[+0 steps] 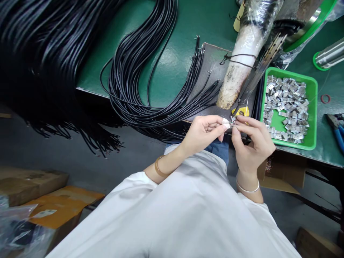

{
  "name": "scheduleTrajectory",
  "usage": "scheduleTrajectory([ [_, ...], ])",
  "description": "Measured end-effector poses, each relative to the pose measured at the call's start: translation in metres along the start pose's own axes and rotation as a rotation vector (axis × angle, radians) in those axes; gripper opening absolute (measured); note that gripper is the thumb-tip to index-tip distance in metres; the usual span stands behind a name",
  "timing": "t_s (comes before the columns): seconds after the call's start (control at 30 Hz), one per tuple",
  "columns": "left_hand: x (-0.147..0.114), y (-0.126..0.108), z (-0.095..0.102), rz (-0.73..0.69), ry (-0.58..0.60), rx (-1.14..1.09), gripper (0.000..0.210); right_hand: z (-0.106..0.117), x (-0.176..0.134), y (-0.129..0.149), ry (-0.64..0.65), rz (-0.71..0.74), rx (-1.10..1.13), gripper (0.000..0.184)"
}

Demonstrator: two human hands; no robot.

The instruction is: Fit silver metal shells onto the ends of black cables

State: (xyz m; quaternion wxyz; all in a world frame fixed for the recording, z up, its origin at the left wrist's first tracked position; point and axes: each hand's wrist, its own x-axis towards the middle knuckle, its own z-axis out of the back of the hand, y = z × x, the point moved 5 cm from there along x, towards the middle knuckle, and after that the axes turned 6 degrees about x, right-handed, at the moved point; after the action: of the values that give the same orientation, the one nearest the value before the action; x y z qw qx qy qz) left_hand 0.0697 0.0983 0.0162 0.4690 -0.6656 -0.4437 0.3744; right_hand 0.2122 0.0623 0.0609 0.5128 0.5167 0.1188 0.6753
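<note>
My left hand (208,129), white wrapping on its fingertips, is closed in a pinch on a small shiny metal piece (232,119) at the table's front edge. From the other side, the thumb and fingers of my right hand (252,139) close in at the same spot; what exactly they grip is too small to make out. Just beyond the fingertips lie a yellow piece (242,111) and the stained tip of a white tube (233,82) wrapped in clear film. To the left, a bundle of black cables (126,79) reaches its stripped ends onto a dark board (212,59).
A green tray (311,107) of small metal parts stands right of my hands. Blue-handled pliers (339,134), a red ring (325,98) and a metal cylinder (330,53) lie farther right. A large cable heap (45,53) overhangs the left edge; cardboard boxes (64,204) are below.
</note>
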Motion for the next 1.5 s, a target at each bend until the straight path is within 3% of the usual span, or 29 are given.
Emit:
scheduleTrajectory([
  [0.23,0.006,0.000,0.004,0.026,-0.065,-0.019,0.020,0.003,-0.007,0.006,-0.007,0.163,0.020,0.022],
  [0.47,0.007,-0.005,0.004,0.018,-0.098,-0.037,0.020,-0.001,-0.003,-0.010,-0.028,-0.033,0.126,0.008],
  [0.73,0.009,-0.004,0.003,-0.007,-0.146,-0.002,0.019,-0.004,-0.007,-0.007,-0.020,0.135,-0.007,0.019],
  [1.1,0.012,-0.010,0.002,-0.082,-0.151,-0.012,0.010,-0.006,-0.010,-0.010,-0.038,0.261,-0.015,0.024],
  [1.33,0.015,-0.010,0.004,-0.112,-0.185,0.062,0.010,-0.009,-0.003,-0.017,-0.019,0.098,0.114,0.021],
  [1.5,0.015,-0.012,0.003,-0.096,-0.207,0.116,0.014,-0.007,0.003,-0.010,-0.017,0.091,0.100,0.020],
])
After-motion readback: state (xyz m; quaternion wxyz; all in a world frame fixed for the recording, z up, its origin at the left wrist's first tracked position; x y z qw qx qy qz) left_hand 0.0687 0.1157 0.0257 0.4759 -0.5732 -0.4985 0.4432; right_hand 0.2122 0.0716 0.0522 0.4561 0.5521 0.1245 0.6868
